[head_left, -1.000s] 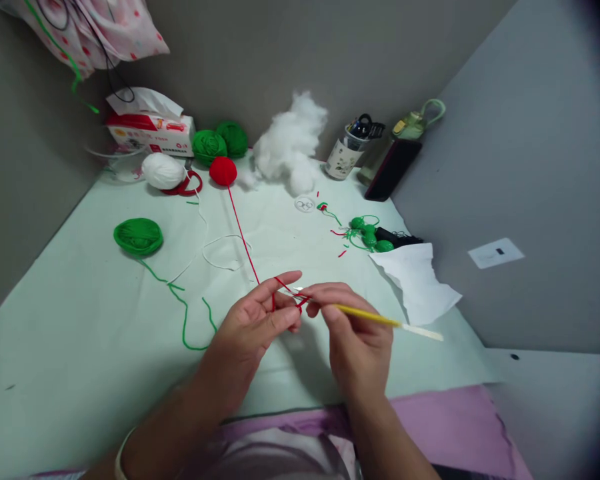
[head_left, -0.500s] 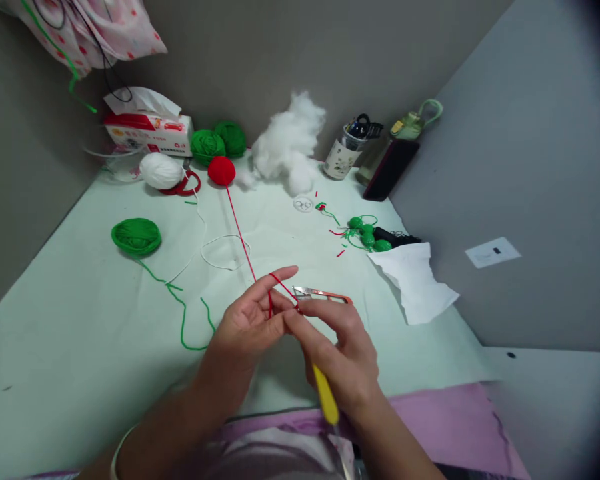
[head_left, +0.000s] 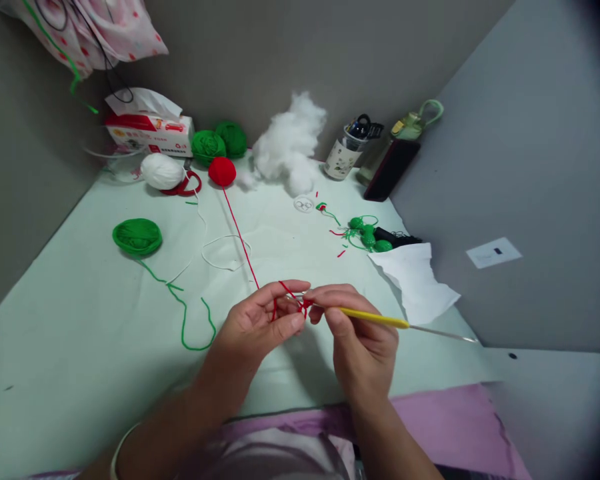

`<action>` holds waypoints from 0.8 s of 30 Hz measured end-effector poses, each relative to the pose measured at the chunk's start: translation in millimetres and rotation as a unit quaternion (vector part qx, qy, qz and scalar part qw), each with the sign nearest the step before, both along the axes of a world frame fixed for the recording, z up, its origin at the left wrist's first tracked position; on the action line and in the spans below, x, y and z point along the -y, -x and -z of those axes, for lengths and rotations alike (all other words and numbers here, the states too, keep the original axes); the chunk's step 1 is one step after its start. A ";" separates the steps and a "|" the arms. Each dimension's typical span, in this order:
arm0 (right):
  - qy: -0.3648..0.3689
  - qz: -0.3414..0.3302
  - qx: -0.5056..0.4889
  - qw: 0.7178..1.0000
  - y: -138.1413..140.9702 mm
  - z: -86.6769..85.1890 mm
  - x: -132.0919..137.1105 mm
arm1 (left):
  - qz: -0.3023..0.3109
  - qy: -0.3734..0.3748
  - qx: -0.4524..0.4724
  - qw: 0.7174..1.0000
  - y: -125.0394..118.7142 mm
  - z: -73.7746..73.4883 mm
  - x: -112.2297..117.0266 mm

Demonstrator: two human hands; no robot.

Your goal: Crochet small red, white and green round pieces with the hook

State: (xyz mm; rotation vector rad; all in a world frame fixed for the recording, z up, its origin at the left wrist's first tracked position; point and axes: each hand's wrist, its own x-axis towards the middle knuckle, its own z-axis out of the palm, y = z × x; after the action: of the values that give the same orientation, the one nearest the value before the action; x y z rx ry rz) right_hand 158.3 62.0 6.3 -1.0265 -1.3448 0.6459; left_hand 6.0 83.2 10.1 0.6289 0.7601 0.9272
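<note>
Now thin yellow-handled crochet hook [head_left: 375,317] level again, handle swung from lap out to right; right hand [head_left: 363,340] pinches it. Left hand [head_left: 253,327] clenched on red yarn strand [head_left: 240,233], above pale green table [head_left: 80,320]. Reads as fresh loop under way.

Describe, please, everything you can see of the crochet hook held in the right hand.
The crochet hook has a yellow, plastic-looking handle and a thin grey metal shaft sticking out to the right. It lies almost level above the table, pinched in the right hand. Its working end points left into the red yarn looped over the left hand; that tip is hidden.
</note>
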 end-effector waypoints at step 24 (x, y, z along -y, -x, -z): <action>0.056 -0.017 -0.133 0.989 -6.5 1.8 2.2 | -0.034 0.089 0.057 0.994 1.1 -2.7 -3.4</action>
State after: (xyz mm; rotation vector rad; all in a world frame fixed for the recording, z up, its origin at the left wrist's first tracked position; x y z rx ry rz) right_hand 164.8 59.9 4.6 -0.9701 -1.1039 0.8604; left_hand 4.9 86.6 12.9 0.3925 0.7548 0.9389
